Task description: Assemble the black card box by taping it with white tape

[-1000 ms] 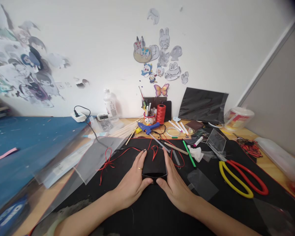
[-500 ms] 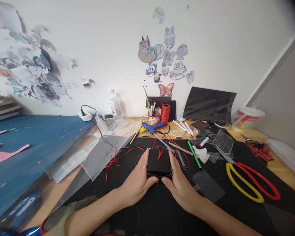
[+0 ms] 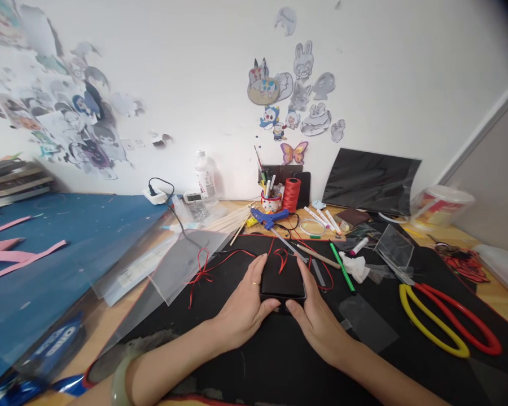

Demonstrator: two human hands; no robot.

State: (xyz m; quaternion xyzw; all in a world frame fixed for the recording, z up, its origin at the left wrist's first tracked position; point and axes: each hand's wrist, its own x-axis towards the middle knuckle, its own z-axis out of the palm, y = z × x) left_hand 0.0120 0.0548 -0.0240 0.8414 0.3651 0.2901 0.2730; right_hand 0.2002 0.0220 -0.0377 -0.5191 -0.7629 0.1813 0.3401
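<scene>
A small black box (image 3: 283, 283) with a red ribbon loop (image 3: 281, 260) on its top sits between my hands over the black mat (image 3: 254, 366). My left hand (image 3: 246, 298) grips its left side, fingers along the wall and thumb at the near edge. On the opposite side my right hand (image 3: 317, 304) holds it the same way. Both thumbs point toward each other at the front, a little apart. The box's underside is hidden. Left of it lies a tied red cord (image 3: 202, 273), which trails toward my left fingertips.
Large scissors (image 3: 449, 321) with red and yellow handles lie at the right. A green pen (image 3: 342, 267), crumpled white tissue (image 3: 357, 268) and clear plastic pieces are nearer. Behind stand a blue glue gun (image 3: 269, 217), a red thread spool (image 3: 292, 194) and a bottle (image 3: 205, 177).
The whole view has shifted, so the scene sits slightly further right. The box's top appears a little flatter, and both hands keep their hold on its sides.
</scene>
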